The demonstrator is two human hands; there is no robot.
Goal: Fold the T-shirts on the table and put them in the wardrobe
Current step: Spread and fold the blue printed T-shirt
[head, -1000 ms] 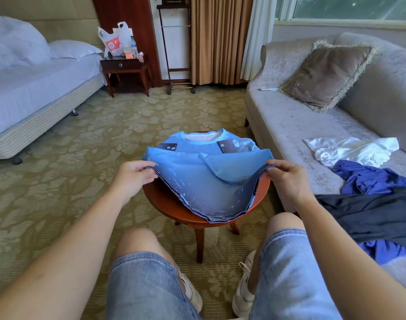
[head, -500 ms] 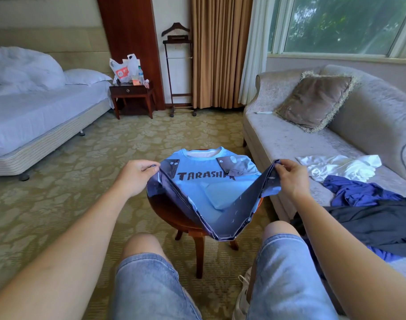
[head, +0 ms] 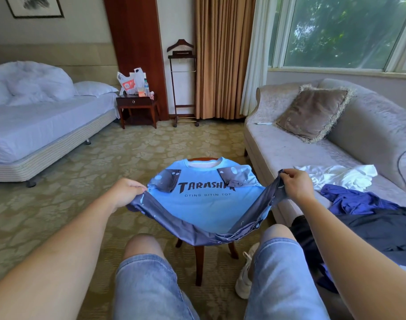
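Fingers curled, the left grip [head: 125, 192] and right grip [head: 297, 184] each pinch a hem corner of the blue T-shirt [head: 206, 204], held up over the near edge of the tabletop [head: 203, 159].

"TARASH…" and, seemingly, "OTINS SITIN TOP" on the blue T-shirt [head: 206, 204]

Two hands, the left hand [head: 125, 192] and the right hand [head: 297, 185], are gripping one blue T-shirt [head: 204, 209]. One round table [head: 199, 262] is standing below the grip. Right of the grip, three pieces are lying on one sofa [head: 278, 148]: a white garment [head: 340, 176], a blue garment [head: 354, 199] and a dark garment [head: 381, 229].
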